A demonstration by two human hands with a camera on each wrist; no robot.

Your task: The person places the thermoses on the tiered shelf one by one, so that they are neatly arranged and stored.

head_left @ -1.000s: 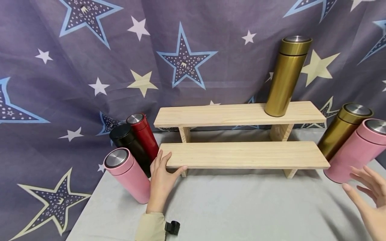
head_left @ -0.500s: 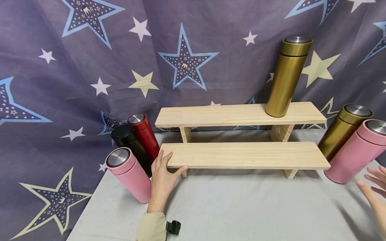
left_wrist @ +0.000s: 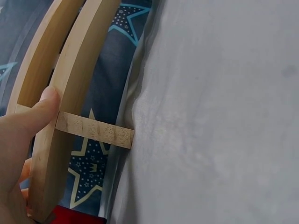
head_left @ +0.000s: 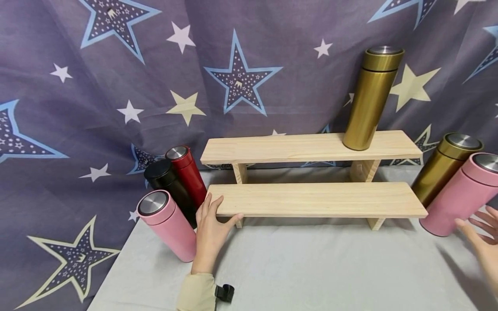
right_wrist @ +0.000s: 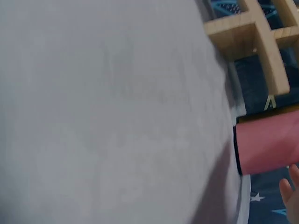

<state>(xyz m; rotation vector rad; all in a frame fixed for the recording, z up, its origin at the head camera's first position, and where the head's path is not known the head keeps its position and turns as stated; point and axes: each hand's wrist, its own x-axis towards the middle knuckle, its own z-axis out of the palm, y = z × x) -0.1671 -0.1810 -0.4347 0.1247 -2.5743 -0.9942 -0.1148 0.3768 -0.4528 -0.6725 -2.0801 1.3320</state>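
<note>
My left hand (head_left: 212,233) grips the left end of the lower board of a two-step wooden shelf (head_left: 311,199). In the left wrist view its thumb (left_wrist: 46,100) lies on the board's front edge, the other fingers partly hidden behind it. At the far right my right hand (head_left: 482,242) is spread, cut off by the frame edge, with its fingertips right at the lower side of a pink thermos (head_left: 459,194). The right wrist view shows those fingers (right_wrist: 286,190) beside the same pink body. A gold thermos (head_left: 373,99) stands upright on the upper board.
Left of the shelf stand a pink thermos (head_left: 171,229), a black one (head_left: 171,185) and a red one (head_left: 188,175), close together. Another gold thermos (head_left: 439,168) is behind the right pink one. A star-patterned curtain (head_left: 295,86) hangs behind the grey-covered table (head_left: 311,268).
My right hand first drew away to the right, then came back left and up toward the right pink thermos. The left hand keeps its grip on the shelf.
</note>
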